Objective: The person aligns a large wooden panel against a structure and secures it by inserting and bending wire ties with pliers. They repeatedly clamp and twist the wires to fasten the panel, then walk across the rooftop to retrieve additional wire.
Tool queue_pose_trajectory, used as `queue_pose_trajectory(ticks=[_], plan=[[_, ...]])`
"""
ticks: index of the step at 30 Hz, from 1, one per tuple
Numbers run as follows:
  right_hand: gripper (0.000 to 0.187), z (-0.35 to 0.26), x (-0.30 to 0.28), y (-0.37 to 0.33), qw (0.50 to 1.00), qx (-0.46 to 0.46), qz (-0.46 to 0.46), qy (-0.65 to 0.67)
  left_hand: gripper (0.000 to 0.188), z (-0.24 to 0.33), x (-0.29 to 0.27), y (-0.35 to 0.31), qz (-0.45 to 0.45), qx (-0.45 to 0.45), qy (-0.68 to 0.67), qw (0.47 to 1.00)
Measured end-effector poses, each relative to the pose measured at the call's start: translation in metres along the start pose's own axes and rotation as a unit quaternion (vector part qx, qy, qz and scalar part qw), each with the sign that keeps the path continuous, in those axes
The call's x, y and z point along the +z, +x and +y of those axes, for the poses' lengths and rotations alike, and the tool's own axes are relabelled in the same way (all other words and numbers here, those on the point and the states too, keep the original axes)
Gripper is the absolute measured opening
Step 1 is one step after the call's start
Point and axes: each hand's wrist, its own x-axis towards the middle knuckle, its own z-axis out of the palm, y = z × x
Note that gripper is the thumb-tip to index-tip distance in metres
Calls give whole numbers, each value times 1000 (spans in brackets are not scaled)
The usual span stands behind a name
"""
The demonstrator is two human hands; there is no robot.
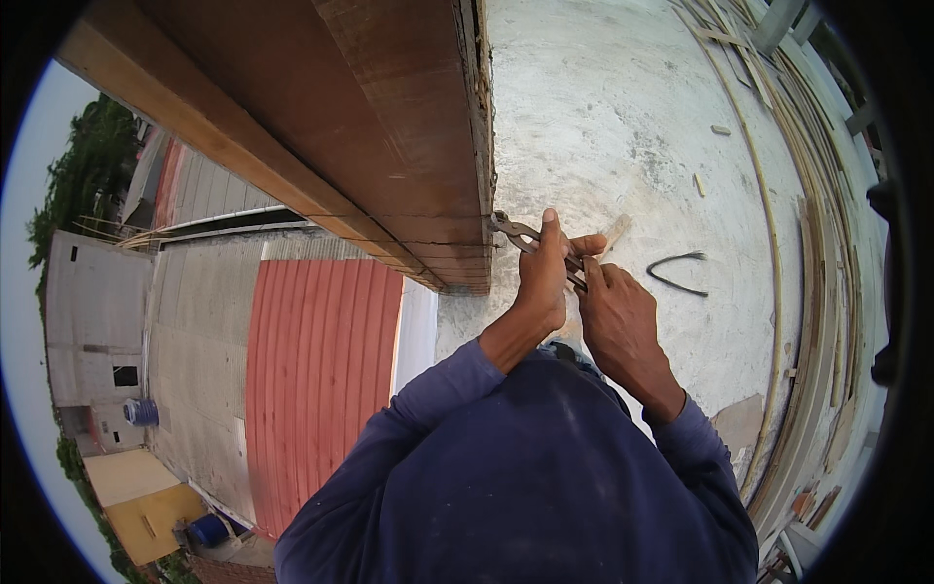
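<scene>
At the far left stands a grey building, with a blue tank beside it. Right of these is a red ridged roof. A tall brown panel rises on the far side, left of the middle, with thin wires running across its lower part. At the panel's right edge is the head of the pincers; whether it bites a wire is too small to tell. The left hand is closed around the pincers' handles, its thumb raised. Just to its right, the right hand curls its fingers around the handle ends, close against the left. Further right, a bent wire lies in a V on the pale floor. Long wood strips lie along the right side.
</scene>
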Motion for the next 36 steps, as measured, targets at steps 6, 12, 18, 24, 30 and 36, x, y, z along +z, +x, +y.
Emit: queue_pose_trajectory(ticks=[6, 12, 18, 24, 30, 36], plan=[[20, 6, 25, 10, 983, -24, -130, 125, 50, 14, -32, -16, -15, -41, 131, 990], [44, -10, 34, 7, 729, 110, -268, 621, 57, 21, -61, -28, -81, -7, 78, 994], [43, -4, 59, 2, 189, 141, -375, 896, 43, 27, -76, -17, -260, -46, 2, 964], [32, 19, 42, 7, 553, 58, -345, 756, 36, 17, -60, -18, -172, -70, 2, 983], [26, 14, 19, -2, 982, -104, 52, 151, 43, 4, -38, -1, -99, 20, 57, 993], [38, 0, 40, 6, 963, 28, -63, 259, 43, 2, -62, -19, -70, 66, 127, 987]])
